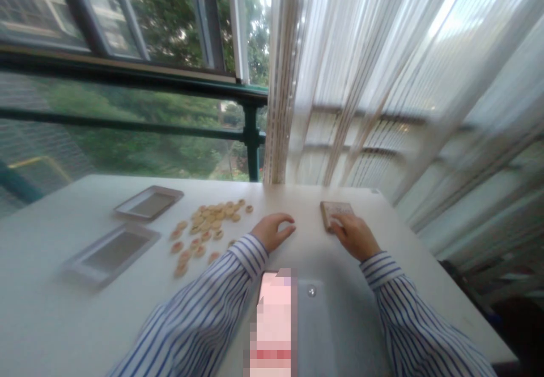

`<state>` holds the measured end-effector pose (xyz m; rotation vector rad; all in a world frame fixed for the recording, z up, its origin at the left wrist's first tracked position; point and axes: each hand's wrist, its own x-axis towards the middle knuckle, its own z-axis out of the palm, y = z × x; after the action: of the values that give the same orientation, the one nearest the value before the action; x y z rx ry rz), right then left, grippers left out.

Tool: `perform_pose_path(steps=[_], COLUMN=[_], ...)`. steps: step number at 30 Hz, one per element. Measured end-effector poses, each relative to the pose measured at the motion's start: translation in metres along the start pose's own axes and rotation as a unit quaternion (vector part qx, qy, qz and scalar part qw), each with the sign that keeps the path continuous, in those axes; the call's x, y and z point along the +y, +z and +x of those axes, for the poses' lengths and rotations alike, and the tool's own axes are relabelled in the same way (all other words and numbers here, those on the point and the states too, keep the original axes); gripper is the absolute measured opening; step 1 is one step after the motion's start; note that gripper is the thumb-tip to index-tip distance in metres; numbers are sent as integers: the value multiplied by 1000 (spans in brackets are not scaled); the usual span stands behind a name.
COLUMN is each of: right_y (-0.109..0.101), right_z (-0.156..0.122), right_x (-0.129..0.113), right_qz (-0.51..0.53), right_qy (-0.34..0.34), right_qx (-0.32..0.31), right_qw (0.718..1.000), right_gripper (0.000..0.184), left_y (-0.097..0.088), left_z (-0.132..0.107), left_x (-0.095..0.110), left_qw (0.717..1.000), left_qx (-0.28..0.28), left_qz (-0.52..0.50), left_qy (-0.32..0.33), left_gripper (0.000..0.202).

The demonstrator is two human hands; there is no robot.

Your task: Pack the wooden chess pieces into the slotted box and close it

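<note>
My right hand [356,236] is at a small flat box [329,212] with a brown side and a printed, pale top. Its fingers rest closed on the box's near right part; the fingertips are slightly blurred. My left hand [272,232] hovers over or rests on the table with thumb and fingers apart, curved towards the right, and holds nothing. Just left of it lie many round wooden game pieces [212,214], like Chinese chess discs. Some show red marks and others dark ones. Most form a loose heap, with several scattered nearer to me.
Two shallow rectangular trays [140,191] lie on the left of the white table [140,331]. A phone [274,309] with a blurred-out screen and a translucent sheet or case [314,326] with a round button lie between my forearms. Behind are string curtains [348,71] and a green railing [252,139].
</note>
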<state>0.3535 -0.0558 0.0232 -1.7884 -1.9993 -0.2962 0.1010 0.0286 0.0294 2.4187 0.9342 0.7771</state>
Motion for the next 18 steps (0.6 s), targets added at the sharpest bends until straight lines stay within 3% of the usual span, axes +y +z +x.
perform_pose_path(steps=[18], right_y=[-5], right_z=[26], right_x=[-68], right_qz=[-3], right_qy=[-57], right_qx=[-30], right_qw=[998], right_gripper=[31], left_y=[-46], left_z=[-69], left_x=[-7], left_qw=[993], left_qx=[94], left_qz=[-16], left_qy=[-66], left_gripper=[24])
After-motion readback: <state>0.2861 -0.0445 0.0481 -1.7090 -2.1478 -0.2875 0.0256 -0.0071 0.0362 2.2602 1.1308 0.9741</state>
